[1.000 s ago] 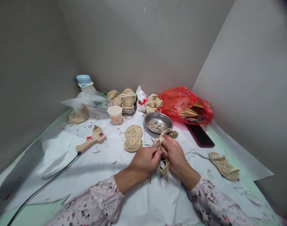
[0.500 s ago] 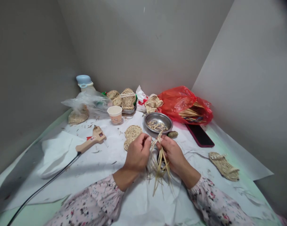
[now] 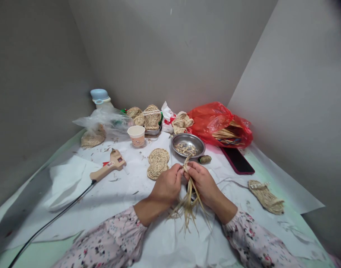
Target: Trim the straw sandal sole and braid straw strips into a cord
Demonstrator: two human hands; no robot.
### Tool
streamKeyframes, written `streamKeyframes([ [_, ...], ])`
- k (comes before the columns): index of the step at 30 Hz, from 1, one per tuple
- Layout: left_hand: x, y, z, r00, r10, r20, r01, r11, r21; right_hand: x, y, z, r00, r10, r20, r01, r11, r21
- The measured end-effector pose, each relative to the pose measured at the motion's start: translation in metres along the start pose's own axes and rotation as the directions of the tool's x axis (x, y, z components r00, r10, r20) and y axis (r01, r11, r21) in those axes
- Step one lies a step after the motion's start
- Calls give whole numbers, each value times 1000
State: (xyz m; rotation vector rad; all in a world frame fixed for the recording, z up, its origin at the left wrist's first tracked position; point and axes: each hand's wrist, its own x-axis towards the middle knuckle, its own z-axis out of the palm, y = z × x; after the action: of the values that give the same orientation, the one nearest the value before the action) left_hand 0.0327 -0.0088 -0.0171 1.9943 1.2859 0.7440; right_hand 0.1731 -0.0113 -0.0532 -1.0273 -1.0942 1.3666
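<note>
Between my fingertips is a short straw braid, its finished end pointing up and away from me. Loose straw strands fan out below it toward the table. My left hand pinches the braid from the left, thumb and forefinger closed. My right hand grips it from the right, thumb close to the other thumb. A dark round object beneath the strands is mostly hidden. Just beyond my left hand lies a flat coiled straw sole. Past the braid stands a steel bowl with straw scraps.
A glue gun with a black cord lies left, near a paper cup. Woven straw slippers stand at the back. A red plastic bag of straw, a phone and a small straw slipper are on the right.
My left hand has come right and down and now pinches the braid beside my right hand. The loose strands have spread wider, and more of the coiled sole shows.
</note>
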Motion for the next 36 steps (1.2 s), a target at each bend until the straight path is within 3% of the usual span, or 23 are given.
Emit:
streamKeyframes([
  [4,1,-1,-2,1000,-21,-10,21,1000,-8,-1,-2,1,1000,-11,-6,11,1000,-12],
  [7,3,-2,-2,998,-48,31,54,972,-229,-4,-10,4,1000,0,3,0,1000,25],
  [11,6,-4,-3,967,-142,212,241,780,-577,-6,-18,5,996,80,45,-85,989,121],
  [14,6,-4,-4,951,-156,268,303,647,-700,-3,-19,3,990,128,57,-137,974,180],
  [23,6,-8,3,933,-139,333,347,599,-721,-3,-14,0,980,64,187,-91,986,141],
  [30,5,-4,-4,909,-141,392,393,606,-692,1,-9,-5,995,68,70,-63,995,-71],
  [36,5,-7,-8,882,-165,442,437,638,-634,-3,-13,-5,997,52,63,-42,987,-154],
])
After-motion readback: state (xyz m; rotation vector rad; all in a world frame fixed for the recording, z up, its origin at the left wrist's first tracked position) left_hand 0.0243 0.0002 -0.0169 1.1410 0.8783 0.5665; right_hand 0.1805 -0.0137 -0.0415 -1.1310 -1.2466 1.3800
